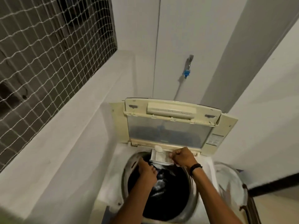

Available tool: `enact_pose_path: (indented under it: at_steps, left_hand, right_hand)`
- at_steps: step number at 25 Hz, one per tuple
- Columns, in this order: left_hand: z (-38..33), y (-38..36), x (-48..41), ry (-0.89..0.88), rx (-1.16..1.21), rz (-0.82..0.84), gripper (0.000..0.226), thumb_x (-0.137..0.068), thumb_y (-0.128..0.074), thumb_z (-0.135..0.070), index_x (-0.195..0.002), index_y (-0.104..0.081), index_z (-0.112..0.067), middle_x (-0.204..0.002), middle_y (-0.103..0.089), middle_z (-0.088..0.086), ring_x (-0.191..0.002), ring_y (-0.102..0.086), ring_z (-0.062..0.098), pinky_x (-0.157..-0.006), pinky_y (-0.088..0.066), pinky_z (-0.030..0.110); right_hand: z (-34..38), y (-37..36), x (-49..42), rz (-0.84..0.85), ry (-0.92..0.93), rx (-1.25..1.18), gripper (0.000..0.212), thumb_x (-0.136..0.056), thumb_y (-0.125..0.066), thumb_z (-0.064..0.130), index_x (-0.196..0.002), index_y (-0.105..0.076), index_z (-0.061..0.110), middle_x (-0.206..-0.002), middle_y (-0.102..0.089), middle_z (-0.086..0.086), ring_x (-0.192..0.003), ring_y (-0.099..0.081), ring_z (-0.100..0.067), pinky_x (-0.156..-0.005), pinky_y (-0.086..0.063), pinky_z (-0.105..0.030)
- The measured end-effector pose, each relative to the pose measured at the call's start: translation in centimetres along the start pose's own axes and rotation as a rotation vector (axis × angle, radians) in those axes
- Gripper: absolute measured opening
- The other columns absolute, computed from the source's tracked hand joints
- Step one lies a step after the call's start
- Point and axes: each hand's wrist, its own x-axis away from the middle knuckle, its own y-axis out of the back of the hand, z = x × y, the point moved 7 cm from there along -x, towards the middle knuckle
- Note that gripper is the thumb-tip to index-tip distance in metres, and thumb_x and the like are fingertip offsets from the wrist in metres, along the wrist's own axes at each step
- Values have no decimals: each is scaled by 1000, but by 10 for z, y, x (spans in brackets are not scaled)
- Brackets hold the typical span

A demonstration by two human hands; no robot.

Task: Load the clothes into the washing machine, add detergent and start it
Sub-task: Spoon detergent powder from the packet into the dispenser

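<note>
A cream top-loading washing machine (111,188) stands below me with its lid (169,128) raised against the back panel. Dark clothes (168,188) lie in the drum. A small white detergent drawer (159,157) juts out over the drum's back rim. My right hand (182,156) is curled at the drawer's right end and grips it. My left hand (148,171) reaches under the drawer's front edge; its fingers are blurred and partly hidden, so what they hold is unclear.
A tap with a blue fitting (186,68) and hose sits on the white wall behind the machine. A netted window (48,59) fills the left. A low white ledge (64,143) runs beside the machine. A white rounded object (229,183) stands at the right.
</note>
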Motion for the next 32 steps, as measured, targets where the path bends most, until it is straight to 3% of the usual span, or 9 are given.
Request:
enact_pose_path:
  at_steps: [3,5,7,9,12,18,22,28,32]
  left_hand:
    - [22,-14,-33,130,-42,-26,68,-89,-38,-73,-106,-53,-9,-76,-44,12,-60,-39,24,-54,-33,34]
    - [34,-22,-52,178,-2,-52,82,-84,-37,-81,-127,-51,-13,-99,-54,17,-82,-52,30,-73,-45,37]
    - [38,-26,-61,185,0,-83,94,-81,-34,-85,-138,-45,-10,-125,-53,19,-105,-52,33,-96,-45,41]
    - [40,-28,-72,158,-4,-121,97,-80,-33,-87,-136,-47,-8,-124,-53,19,-108,-53,34,-99,-44,42]
    - [43,-30,-85,132,-4,-173,98,-77,-35,-89,-127,-56,-8,-125,-59,19,-121,-55,36,-105,-45,43]
    - [52,-32,-100,129,48,-195,88,-73,-35,-92,-95,-62,-11,-119,-65,19,-116,-59,36,-106,-46,45]
    - [56,-32,-110,149,79,-174,93,-72,-35,-93,-105,-61,-10,-118,-65,18,-112,-61,34,-107,-46,45]
    - [55,-30,-112,147,57,-146,100,-77,-32,-89,-119,-64,-5,-115,-67,18,-108,-62,32,-104,-47,42]
    - [54,-28,-112,147,58,-140,100,-78,-34,-88,-123,-63,-3,-111,-66,18,-101,-61,31,-98,-49,39]
  right_hand:
    - [-42,-7,-27,-29,-68,1,46,-85,-71,29,-42,-60,16,-43,-57,4,-43,-50,-5,-56,-43,-23]
    - [-62,-15,-39,-17,-112,33,38,-86,-68,29,-50,-66,17,-51,-65,3,-44,-54,-2,-54,-45,-19]
    - [-76,-25,-45,5,-127,24,34,-88,-67,27,-54,-68,20,-55,-67,5,-49,-59,-4,-57,-49,-20]
    - [-83,-34,-50,21,-98,72,34,-90,-65,27,-56,-67,22,-64,-70,3,-61,-64,-11,-65,-50,-24]
    - [-83,-45,-55,-19,3,164,26,-92,-61,22,-70,-71,11,-75,-72,-5,-73,-66,-22,-60,-38,-23]
    - [-67,-62,-50,-169,270,360,21,-89,-53,15,-70,-62,11,-74,-63,-6,-69,-57,-23,-63,-43,-30]
    - [-50,-59,-29,-314,470,468,26,-85,-44,25,-72,-64,15,-70,-62,1,-61,-55,-16,-56,-42,-22]
    - [-47,-60,-27,-333,485,459,25,-86,-47,25,-72,-65,15,-69,-62,2,-60,-54,-15,-57,-38,-18]
    - [-51,-65,-29,-274,477,475,15,-74,-73,11,-68,-62,17,-67,-61,2,-60,-53,-15,-53,-40,-21]
